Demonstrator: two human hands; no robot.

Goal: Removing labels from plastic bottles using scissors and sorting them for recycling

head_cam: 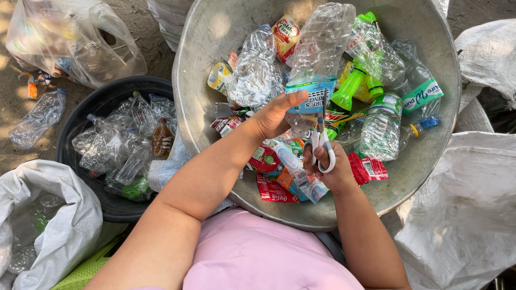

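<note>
— Where did we have the clear bottle (318, 51) at that point?

— Over the big metal basin (200, 70), neck end toward us. Our left hand (275, 115) was wrapped around it just by the blue label (312, 92), thumb pressed across the label's lower edge and the other fingers curled behind, out of sight.

— And the scissors (321, 140)?

— In our right hand (332, 171), fingers threaded through the white loops and closed around them. The blades pointed up at the label; they looked nearly shut, though we could not tell for certain.

— So how should we have handled the cut?

— In our judgement, by keeping the tip sliding flat under the label film, not digging into the plastic wall. The bottle was crushed and ridged, so the blade could have skidded. Our thumb sat close to where the blades met, which was the risk; shifting the thumb sideways, away from the cutting line, would have been safer.

— Anything else nearby that mattered?

— The basin was crowded: a green bottle (348, 88) just beside the scissors, red wrappers (367, 167) under our right hand, more clear bottles all round. To our left stood a black tub (75, 123) holding bare bottles, with white sacks (54, 225) near it. We judged it best to hold the bottle lifted clear of the heap, so the scissors caught nothing else.
</note>
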